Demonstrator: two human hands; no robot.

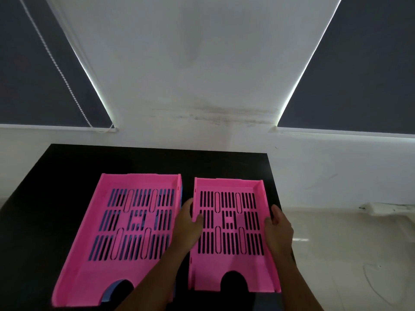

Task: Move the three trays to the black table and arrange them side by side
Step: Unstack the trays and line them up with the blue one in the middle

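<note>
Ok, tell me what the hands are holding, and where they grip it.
Both hands hold the right pink tray by its long side walls: left hand on the left wall, right hand on the right wall, about midway along.

A matte black table [67, 167] fills the lower left of the frame. On it lie two slotted pink plastic trays: one lower left [94, 279], stacked on a blue tray [110, 294], and one at lower centre [226, 265].

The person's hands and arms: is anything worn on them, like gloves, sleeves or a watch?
Nothing that shows. The left hand and right hand are bare, without gloves or visible rings, and both forearms are uncovered down to the bottom of the picture, with no sleeve, watch or band in view.
</note>
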